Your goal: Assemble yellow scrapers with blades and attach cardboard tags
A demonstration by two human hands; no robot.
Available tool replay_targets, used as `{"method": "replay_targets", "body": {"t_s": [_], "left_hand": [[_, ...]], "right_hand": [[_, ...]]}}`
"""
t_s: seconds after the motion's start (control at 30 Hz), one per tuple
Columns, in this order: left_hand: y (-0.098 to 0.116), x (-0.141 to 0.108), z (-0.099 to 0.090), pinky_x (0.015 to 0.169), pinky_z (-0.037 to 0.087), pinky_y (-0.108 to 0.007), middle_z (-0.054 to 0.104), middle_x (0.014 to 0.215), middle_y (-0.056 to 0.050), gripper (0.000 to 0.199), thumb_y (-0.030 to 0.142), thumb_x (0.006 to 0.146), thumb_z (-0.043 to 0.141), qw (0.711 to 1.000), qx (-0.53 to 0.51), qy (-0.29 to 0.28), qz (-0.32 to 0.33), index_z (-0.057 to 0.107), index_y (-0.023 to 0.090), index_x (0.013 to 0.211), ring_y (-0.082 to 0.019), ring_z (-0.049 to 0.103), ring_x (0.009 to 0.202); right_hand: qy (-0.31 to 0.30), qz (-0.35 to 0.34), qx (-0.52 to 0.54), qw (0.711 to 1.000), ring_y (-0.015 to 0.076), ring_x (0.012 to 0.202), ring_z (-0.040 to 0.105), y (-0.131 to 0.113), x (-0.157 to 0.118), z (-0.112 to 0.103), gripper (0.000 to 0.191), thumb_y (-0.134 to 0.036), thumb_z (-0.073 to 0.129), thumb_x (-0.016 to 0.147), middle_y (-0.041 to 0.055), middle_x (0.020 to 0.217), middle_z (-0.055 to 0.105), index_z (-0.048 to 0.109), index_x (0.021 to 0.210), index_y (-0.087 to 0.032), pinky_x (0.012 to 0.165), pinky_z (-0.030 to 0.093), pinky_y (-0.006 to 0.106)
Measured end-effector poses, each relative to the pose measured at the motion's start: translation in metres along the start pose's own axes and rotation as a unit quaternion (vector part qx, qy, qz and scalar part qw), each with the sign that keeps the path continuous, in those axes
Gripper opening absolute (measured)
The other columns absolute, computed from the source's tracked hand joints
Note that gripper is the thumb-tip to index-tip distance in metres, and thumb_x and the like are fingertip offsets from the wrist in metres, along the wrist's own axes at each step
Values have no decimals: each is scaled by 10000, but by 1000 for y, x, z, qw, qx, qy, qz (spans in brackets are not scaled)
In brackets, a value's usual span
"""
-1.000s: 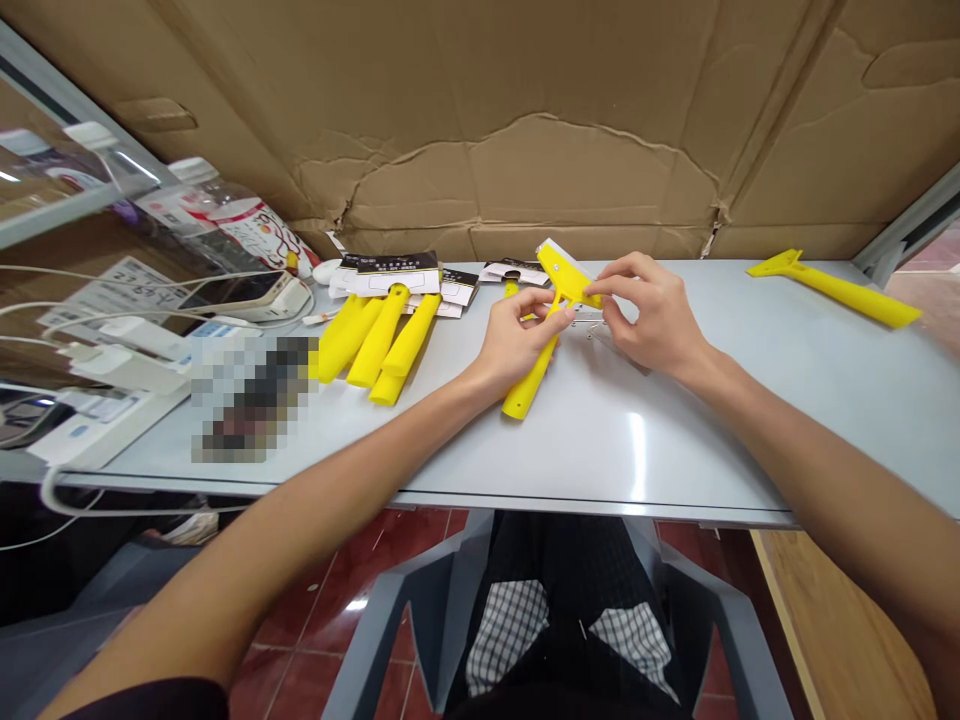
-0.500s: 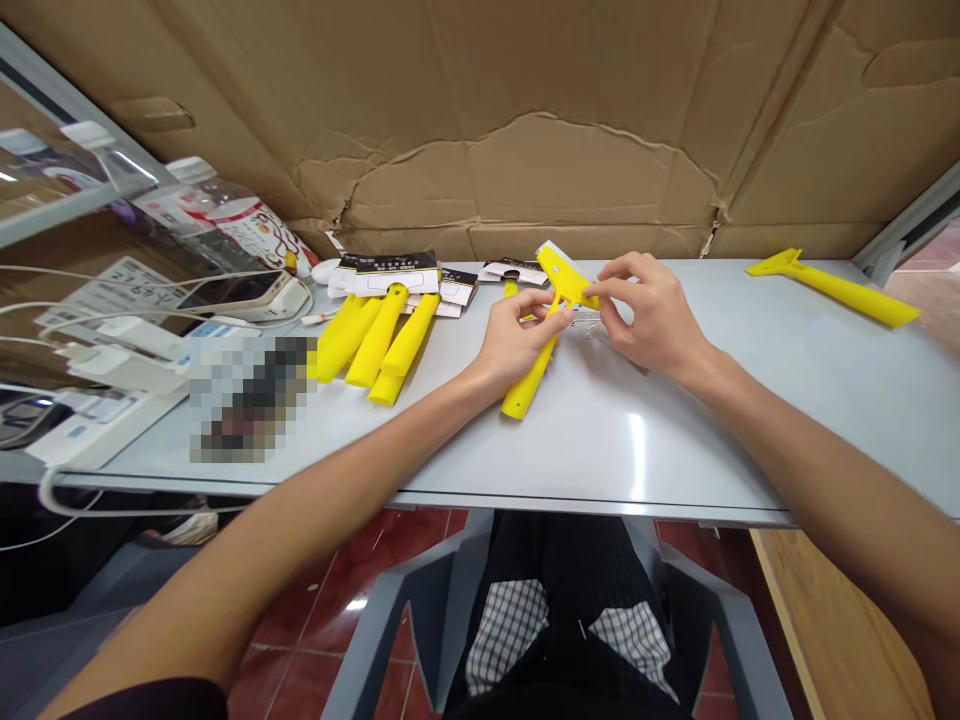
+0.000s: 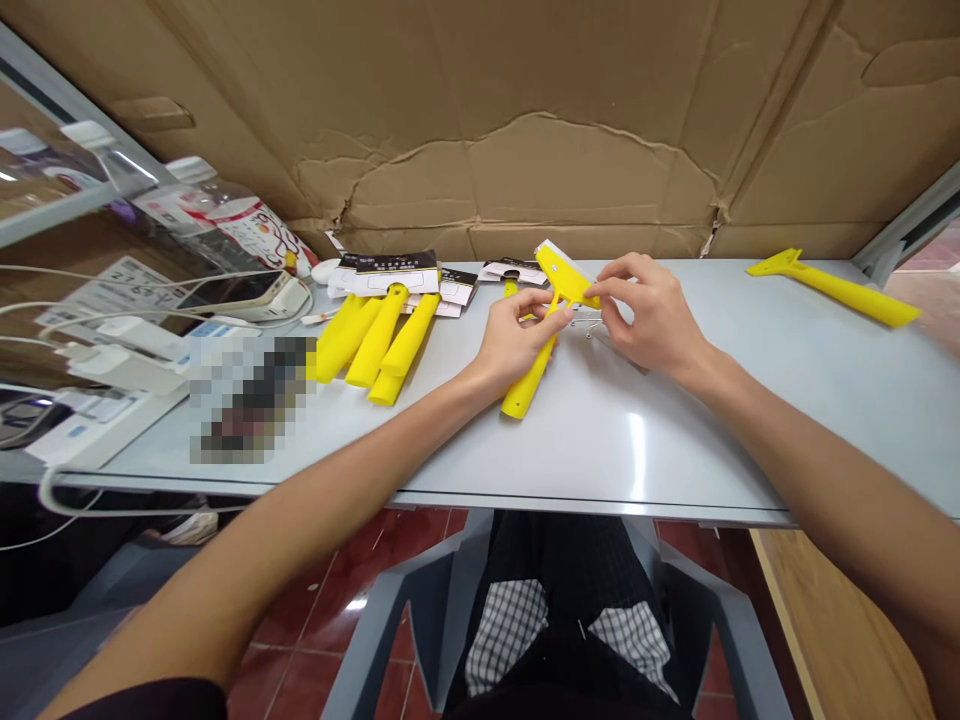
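A yellow plastic scraper (image 3: 551, 315) with a pale blade edge at its wide head is held up above the table, its handle end resting near the front. My left hand (image 3: 521, 340) grips its neck between fingers and thumb. My right hand (image 3: 649, 310) pinches the yellow head (image 3: 568, 280) from the right. Just right of the neck lie small metal pins or clips (image 3: 589, 325), partly hidden by my fingers. Several loose yellow handles (image 3: 382, 345) lie to the left, on white and black card labels (image 3: 394, 277). Another yellow scraper (image 3: 836, 290) lies at the far right.
The pale grey table (image 3: 637, 450) stands against a creased cardboard sheet (image 3: 510, 170). At the left are a phone (image 3: 240, 295), a plastic bottle (image 3: 232, 225), a white power strip (image 3: 97, 430), cables and a pixelated patch (image 3: 251, 400). My knees and a grey chair (image 3: 397, 630) lie below the table edge.
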State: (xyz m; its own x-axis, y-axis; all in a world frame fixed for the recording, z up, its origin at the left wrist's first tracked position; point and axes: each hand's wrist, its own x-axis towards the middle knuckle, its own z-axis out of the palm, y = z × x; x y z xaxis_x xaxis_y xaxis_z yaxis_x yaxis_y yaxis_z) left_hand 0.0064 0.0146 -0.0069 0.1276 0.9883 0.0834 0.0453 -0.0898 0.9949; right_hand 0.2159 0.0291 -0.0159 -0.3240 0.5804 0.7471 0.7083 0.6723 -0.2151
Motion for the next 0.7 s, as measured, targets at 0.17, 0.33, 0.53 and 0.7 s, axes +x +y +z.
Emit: {"method": "replay_targets", "body": {"t_s": [0.17, 0.33, 0.53, 0.7], "left_hand": [[0, 0, 0, 450, 509, -260, 671, 909, -10, 385, 390, 775, 918, 1000, 0, -4, -4, 708, 191, 1029, -98, 616, 543], [1, 0, -1, 475, 551, -281, 701, 900, -35, 392, 362, 824, 888, 1000, 4, -12, -4, 703, 178, 1118, -130, 661, 561], [6, -2, -10, 558, 586, -283, 767, 994, -60, 538, 341, 921, 803, 992, 105, -48, 52, 573, 275, 1404, -166, 734, 622], [9, -4, -15, 911, 606, -391, 792, 1162, -71, 301, 218, 973, 678, 923, 303, -68, 227, 749, 278, 1259, -246, 774, 986]], "right_hand": [[11, 9, 19, 1000, 278, 968, 673, -4, 2, -2, 258, -148, 572, 925, 79, 1098, 729, 774, 1021, -277, 851, 537, 490], [39, 144, 138, 979, 226, 769, 718, -1, 6, -3, 242, -175, 620, 874, 54, 930, 774, 726, 1083, -236, 680, 576, 393], [3, 240, 277, 930, 194, 579, 684, 14, 4, 3, 202, -196, 699, 860, 9, 776, 758, 672, 1050, -261, 559, 588, 381], [-17, 279, 322, 904, 205, 627, 705, 11, 0, 6, 168, -229, 718, 900, 30, 839, 758, 658, 1054, -262, 619, 642, 424]]}}
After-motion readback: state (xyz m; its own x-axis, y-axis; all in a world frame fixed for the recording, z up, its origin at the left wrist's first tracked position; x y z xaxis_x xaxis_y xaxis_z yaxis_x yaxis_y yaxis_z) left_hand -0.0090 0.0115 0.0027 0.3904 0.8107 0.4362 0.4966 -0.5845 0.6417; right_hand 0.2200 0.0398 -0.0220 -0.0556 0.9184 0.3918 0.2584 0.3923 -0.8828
